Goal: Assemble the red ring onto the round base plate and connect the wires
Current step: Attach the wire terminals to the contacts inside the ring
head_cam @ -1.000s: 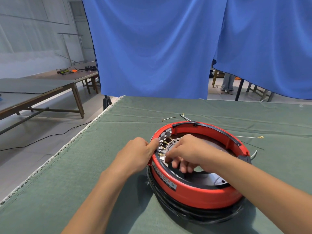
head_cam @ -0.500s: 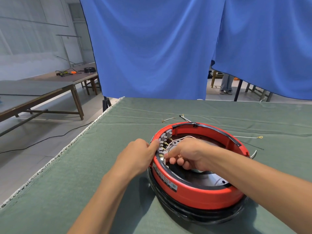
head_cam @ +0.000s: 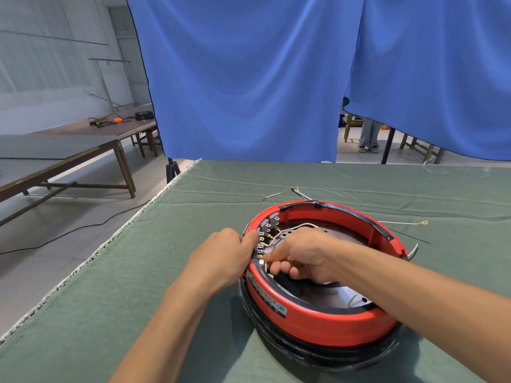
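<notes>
1. The red ring (head_cam: 318, 322) sits on the round base plate (head_cam: 343, 295) on the green-clothed table (head_cam: 138, 299).
2. The left hand (head_cam: 224, 258) grips the ring's rim, fingers curled.
3. The right hand (head_cam: 301, 258) pinches a white wire (head_cam: 297, 226) at the terminals (head_cam: 264, 236).

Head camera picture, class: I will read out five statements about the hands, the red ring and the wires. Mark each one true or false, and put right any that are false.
1. The red ring sits on a green cloth. True.
2. The left hand is lifted clear of the ring. False: its thumb presses against the ring's outer rim.
3. The right hand reaches inside the ring, fingertips at the row of terminals. True.
4. All wires lie inside the ring. False: loose wires lie on the cloth beyond it.
5. The curtain behind the table is red. False: it is blue.
</notes>
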Demonstrator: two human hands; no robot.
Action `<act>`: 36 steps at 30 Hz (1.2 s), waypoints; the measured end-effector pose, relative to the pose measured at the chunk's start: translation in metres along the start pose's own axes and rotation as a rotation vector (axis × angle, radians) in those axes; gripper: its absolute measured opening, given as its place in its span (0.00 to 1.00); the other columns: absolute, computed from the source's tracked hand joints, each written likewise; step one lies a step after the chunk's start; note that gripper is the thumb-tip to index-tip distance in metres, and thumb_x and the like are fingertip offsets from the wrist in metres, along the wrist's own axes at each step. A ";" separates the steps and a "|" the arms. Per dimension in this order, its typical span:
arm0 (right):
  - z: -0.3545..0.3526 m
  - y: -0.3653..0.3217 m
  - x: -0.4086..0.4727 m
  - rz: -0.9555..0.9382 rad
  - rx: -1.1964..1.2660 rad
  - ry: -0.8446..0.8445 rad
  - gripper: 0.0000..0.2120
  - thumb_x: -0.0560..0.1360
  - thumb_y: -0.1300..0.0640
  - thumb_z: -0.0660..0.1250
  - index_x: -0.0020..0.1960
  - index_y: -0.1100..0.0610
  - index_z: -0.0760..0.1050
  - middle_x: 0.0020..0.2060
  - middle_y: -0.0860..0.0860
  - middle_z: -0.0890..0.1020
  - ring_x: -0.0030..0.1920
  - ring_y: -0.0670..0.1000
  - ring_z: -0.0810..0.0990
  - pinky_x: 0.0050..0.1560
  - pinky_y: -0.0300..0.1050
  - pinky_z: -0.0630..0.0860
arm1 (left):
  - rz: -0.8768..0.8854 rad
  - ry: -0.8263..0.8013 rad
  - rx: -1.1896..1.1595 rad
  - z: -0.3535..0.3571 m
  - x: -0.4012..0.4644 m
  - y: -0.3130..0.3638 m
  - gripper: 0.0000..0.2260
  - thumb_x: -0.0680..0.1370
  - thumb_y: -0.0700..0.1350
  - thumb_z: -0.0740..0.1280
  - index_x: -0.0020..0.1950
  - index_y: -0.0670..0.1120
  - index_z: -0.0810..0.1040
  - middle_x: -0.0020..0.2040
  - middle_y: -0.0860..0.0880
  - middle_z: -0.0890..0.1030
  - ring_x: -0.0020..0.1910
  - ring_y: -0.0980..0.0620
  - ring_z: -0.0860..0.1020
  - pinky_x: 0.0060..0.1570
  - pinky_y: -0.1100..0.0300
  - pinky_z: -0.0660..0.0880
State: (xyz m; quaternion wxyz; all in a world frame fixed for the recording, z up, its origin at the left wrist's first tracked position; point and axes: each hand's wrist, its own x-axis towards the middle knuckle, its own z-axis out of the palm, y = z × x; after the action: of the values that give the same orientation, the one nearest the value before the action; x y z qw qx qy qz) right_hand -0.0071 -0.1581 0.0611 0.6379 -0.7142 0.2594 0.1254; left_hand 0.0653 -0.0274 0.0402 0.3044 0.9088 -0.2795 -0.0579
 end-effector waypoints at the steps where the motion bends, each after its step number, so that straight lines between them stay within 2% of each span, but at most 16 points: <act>1: 0.000 0.000 0.000 -0.003 0.005 -0.004 0.11 0.78 0.66 0.61 0.38 0.62 0.74 0.18 0.49 0.76 0.16 0.41 0.70 0.17 0.30 0.64 | 0.001 -0.003 -0.001 0.000 0.000 0.000 0.26 0.80 0.59 0.54 0.27 0.45 0.64 0.25 0.47 0.70 0.27 0.45 0.68 0.34 0.56 0.67; 5: -0.002 -0.001 0.002 -0.043 -0.029 -0.009 0.10 0.78 0.66 0.62 0.38 0.62 0.74 0.19 0.50 0.76 0.17 0.41 0.71 0.17 0.31 0.66 | 0.007 0.003 -0.016 0.000 0.001 0.000 0.26 0.80 0.59 0.54 0.27 0.45 0.64 0.24 0.47 0.70 0.27 0.45 0.68 0.34 0.55 0.68; 10: -0.008 0.001 0.000 -0.109 -0.220 -0.064 0.10 0.77 0.60 0.65 0.38 0.60 0.76 0.22 0.49 0.78 0.20 0.43 0.74 0.21 0.33 0.69 | -0.011 -0.003 -0.075 0.000 0.002 -0.003 0.28 0.78 0.60 0.56 0.22 0.47 0.62 0.19 0.52 0.65 0.24 0.48 0.65 0.33 0.57 0.65; 12: -0.011 0.002 -0.001 -0.172 -0.321 0.013 0.10 0.75 0.57 0.69 0.37 0.59 0.77 0.22 0.48 0.78 0.20 0.44 0.74 0.21 0.33 0.68 | -0.017 0.004 -0.096 0.001 0.002 -0.004 0.29 0.77 0.61 0.57 0.20 0.46 0.60 0.17 0.52 0.63 0.22 0.49 0.63 0.33 0.57 0.64; 14: -0.013 0.004 -0.002 -0.303 -0.488 0.187 0.09 0.70 0.54 0.74 0.36 0.56 0.77 0.23 0.49 0.79 0.20 0.45 0.75 0.20 0.35 0.68 | -0.019 0.022 -0.108 0.002 0.003 -0.005 0.30 0.77 0.60 0.58 0.20 0.46 0.60 0.16 0.52 0.61 0.22 0.48 0.62 0.32 0.57 0.63; 16: -0.011 0.007 -0.002 -0.414 -0.548 0.252 0.07 0.69 0.55 0.75 0.38 0.53 0.77 0.25 0.50 0.80 0.20 0.46 0.76 0.20 0.36 0.67 | -0.027 0.040 -0.126 0.004 0.003 -0.006 0.30 0.77 0.60 0.58 0.19 0.45 0.60 0.16 0.52 0.61 0.23 0.48 0.61 0.32 0.57 0.62; 18: -0.007 0.010 -0.003 -0.452 -0.542 0.215 0.05 0.70 0.56 0.74 0.40 0.50 0.79 0.26 0.49 0.80 0.20 0.46 0.76 0.19 0.36 0.68 | -0.039 0.057 -0.142 0.006 0.002 -0.007 0.30 0.76 0.60 0.59 0.19 0.45 0.59 0.16 0.52 0.60 0.24 0.47 0.61 0.32 0.57 0.62; 21: -0.003 0.010 -0.001 -0.476 -0.568 0.231 0.06 0.71 0.59 0.72 0.36 0.51 0.80 0.25 0.49 0.79 0.21 0.46 0.77 0.20 0.36 0.69 | -0.043 0.085 -0.147 0.007 0.000 -0.006 0.30 0.76 0.60 0.59 0.19 0.45 0.60 0.16 0.51 0.59 0.25 0.47 0.61 0.31 0.56 0.61; 24: -0.001 0.005 0.004 -0.434 -0.567 0.253 0.09 0.70 0.62 0.71 0.32 0.53 0.81 0.27 0.52 0.82 0.26 0.49 0.79 0.26 0.39 0.74 | -0.047 0.102 -0.147 0.007 -0.002 -0.004 0.30 0.76 0.60 0.59 0.20 0.44 0.59 0.16 0.51 0.60 0.25 0.46 0.62 0.30 0.56 0.61; 27: 0.000 0.003 0.008 -0.414 -0.555 0.215 0.12 0.70 0.63 0.72 0.29 0.53 0.79 0.31 0.57 0.83 0.28 0.51 0.79 0.28 0.40 0.73 | -0.043 0.110 -0.113 0.006 -0.005 -0.001 0.28 0.78 0.59 0.58 0.23 0.45 0.60 0.20 0.48 0.65 0.27 0.42 0.66 0.32 0.54 0.64; 29: -0.001 0.004 0.010 -0.417 -0.530 0.178 0.13 0.70 0.64 0.71 0.28 0.54 0.78 0.30 0.56 0.82 0.26 0.48 0.78 0.26 0.38 0.71 | -0.058 0.115 -0.094 0.006 -0.006 0.000 0.27 0.78 0.60 0.57 0.26 0.44 0.63 0.30 0.39 0.74 0.36 0.36 0.75 0.37 0.51 0.72; 31: -0.002 0.003 0.010 -0.416 -0.522 0.164 0.14 0.71 0.65 0.70 0.29 0.54 0.78 0.28 0.52 0.81 0.23 0.45 0.77 0.25 0.36 0.70 | -0.078 0.125 -0.075 0.007 -0.006 0.001 0.27 0.78 0.61 0.56 0.31 0.39 0.68 0.39 0.39 0.77 0.44 0.36 0.78 0.44 0.50 0.75; 36: -0.002 0.006 -0.003 -0.477 -0.588 0.216 0.09 0.72 0.61 0.70 0.34 0.52 0.80 0.25 0.48 0.80 0.23 0.45 0.77 0.22 0.34 0.69 | -0.128 0.123 -0.049 0.005 -0.009 0.005 0.27 0.76 0.62 0.57 0.33 0.38 0.69 0.43 0.38 0.80 0.46 0.37 0.79 0.44 0.51 0.75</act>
State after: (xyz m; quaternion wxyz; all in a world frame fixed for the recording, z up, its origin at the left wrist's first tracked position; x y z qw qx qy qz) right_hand -0.0130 -0.1602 0.0572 0.3866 -0.9157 0.1048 -0.0331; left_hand 0.0544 -0.0284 0.0384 0.3389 0.9189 -0.2000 -0.0285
